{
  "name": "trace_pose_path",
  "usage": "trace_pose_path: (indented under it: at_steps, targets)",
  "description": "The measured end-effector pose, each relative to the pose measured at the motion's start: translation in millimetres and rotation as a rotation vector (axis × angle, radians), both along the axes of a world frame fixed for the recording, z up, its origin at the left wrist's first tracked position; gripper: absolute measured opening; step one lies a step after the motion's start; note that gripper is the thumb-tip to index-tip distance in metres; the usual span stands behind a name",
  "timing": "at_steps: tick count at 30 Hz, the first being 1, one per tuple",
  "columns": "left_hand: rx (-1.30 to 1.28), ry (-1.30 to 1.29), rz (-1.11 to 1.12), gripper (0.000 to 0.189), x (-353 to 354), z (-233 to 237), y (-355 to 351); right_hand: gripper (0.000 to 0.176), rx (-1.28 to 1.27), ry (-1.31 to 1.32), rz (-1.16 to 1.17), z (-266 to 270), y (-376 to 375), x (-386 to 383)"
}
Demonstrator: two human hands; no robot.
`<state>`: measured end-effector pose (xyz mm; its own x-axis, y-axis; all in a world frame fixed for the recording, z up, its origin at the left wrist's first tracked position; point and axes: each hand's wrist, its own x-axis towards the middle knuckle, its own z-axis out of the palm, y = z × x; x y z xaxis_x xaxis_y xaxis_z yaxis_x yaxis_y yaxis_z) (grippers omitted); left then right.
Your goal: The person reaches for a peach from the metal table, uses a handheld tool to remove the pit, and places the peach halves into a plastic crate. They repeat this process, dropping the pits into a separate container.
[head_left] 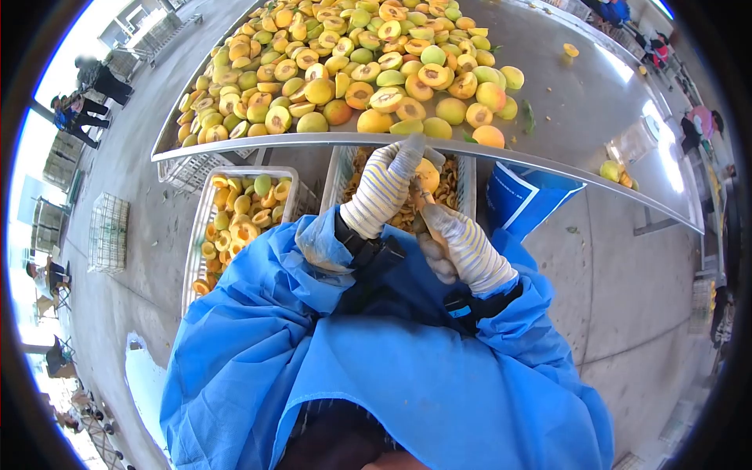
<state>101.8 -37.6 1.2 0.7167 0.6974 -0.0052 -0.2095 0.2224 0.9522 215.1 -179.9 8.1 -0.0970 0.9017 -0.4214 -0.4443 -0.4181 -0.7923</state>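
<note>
In front of the table edge, my left hand (pixel 384 184), in a striped work glove, is closed around a yellow-orange peach (pixel 427 176). My right hand (pixel 460 244), gloved the same way, grips a tan wooden-handled tool (pixel 424 205) whose upper end meets the peach; its working tip is hidden. Directly below both hands stands a crate (pixel 468 188) of brown pits and scraps. Beyond them, many whole and cut peaches (pixel 337 74) are heaped on the metal table (pixel 560 90).
A pale crate (pixel 190 262) of peach halves stands on the floor at left. Near my right side is a blue bag (pixel 517 200). A few peaches (pixel 613 171) lie at the table's right. A white basket (pixel 108 233) and other people (pixel 78 113) appear farther left.
</note>
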Motion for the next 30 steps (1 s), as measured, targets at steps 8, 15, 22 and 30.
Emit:
trace_pose_path:
  at_steps: [8,15,22,30]
  targets:
    - [-0.152,-0.307,0.089,0.072,8,-7,-23,0.041,0.026,0.658,0.019,-3,2,3]
    - [-0.541,-0.224,-0.349,0.059,1,0,-9,0.043,0.115,0.732,0.246,-5,2,-5]
    - [-0.095,-0.171,0.201,0.044,2,-20,18,0.048,0.071,0.26,-0.124,9,-4,8]
    - [1.034,0.968,0.579,0.035,-103,32,40,0.048,0.16,-0.415,-0.112,-7,-7,9]
